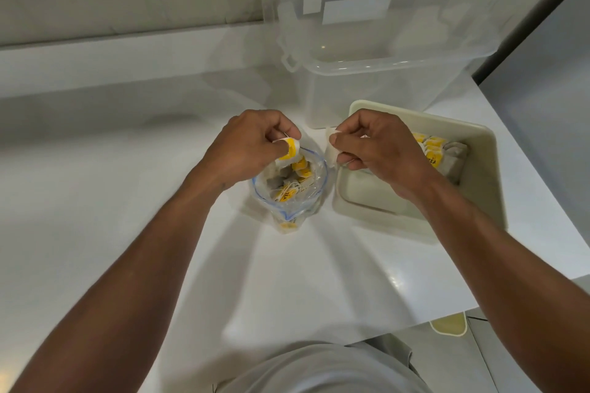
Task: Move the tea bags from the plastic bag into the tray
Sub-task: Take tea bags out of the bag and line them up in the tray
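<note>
We stand at the white counter (127, 233). The large clear plastic storage box (383, 80) sits at its back edge towards the right corner. In front of the box, along the counter's right edge, lies the cream rectangular plastic tray (383, 217). Just beside the tray's left rim stands the clear zip-seal plastic bag with a blue strip (314, 191), its mouth open upwards.

Our left hand (245, 150) is over the bag's mouth, fingers curled and pinching a yellow-tagged tea bag (289, 150). Our right hand (380, 150) pinches a white paper tea bag (332, 153) at the tray's left rim, between bag and tray.

More yellow-tagged tea bags (290, 188) remain loose in the plastic bag. A row of filed tea bags (437, 153) stands on edge at the tray's far right corner.

The tray lies to the right of both grips and the right hand is nearer. We judge its tea bag needs only a short carry rightwards to join the row, tag up.
</note>
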A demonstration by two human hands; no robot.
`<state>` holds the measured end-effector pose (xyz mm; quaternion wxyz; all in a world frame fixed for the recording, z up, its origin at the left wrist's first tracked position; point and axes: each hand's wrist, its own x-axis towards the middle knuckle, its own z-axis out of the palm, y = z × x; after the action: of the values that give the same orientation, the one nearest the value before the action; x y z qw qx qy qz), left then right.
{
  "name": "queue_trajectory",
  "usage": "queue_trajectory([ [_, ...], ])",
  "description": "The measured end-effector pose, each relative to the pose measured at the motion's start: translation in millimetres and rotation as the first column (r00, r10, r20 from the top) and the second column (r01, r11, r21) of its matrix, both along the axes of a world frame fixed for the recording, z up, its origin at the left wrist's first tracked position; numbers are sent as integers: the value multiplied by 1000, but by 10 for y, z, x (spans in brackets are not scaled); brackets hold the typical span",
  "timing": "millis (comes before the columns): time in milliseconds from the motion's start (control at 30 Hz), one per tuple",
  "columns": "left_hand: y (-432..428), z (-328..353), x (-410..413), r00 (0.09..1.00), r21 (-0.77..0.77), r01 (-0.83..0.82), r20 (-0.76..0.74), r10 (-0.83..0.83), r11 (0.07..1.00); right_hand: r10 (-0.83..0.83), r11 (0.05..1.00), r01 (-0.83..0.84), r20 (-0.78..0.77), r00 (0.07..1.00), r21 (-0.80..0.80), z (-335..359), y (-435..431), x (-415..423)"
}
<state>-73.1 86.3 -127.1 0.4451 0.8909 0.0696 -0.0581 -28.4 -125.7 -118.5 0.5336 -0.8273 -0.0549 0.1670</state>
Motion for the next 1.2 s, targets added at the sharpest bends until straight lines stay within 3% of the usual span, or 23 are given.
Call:
queue_trajectory([
  [433,-176,163,26,994,-7,109,-4,-109,994,116,993,-116,22,993,-6,72,-126,-38],
  [567,-224,197,82,990,6,142,-1,-142,990,189,976,-180,73,979,-122,102,-231,-10],
  [867,-449,237,341,970,-23,242,21,-241,970,170,948,-95,232,958,-303,158,-551,64],
  [967,-554,217,436,965,7,260,34,-260,966,201,950,-158,141,969,-270,197,-672,69],
  [1067,-663,211,513,964,23,264,30,-265,964,260,959,-267,-81,962,-93,267,-758,57],
  [1133,-748,220,533,951,-98,309,-3,-310,946,201,977,-205,-60,978,-60,227,-804,113],
  [1200,-842,226,535,932,-252,344,-24,-361,905,111,981,-98,70,991,-165,165,-871,196],
])
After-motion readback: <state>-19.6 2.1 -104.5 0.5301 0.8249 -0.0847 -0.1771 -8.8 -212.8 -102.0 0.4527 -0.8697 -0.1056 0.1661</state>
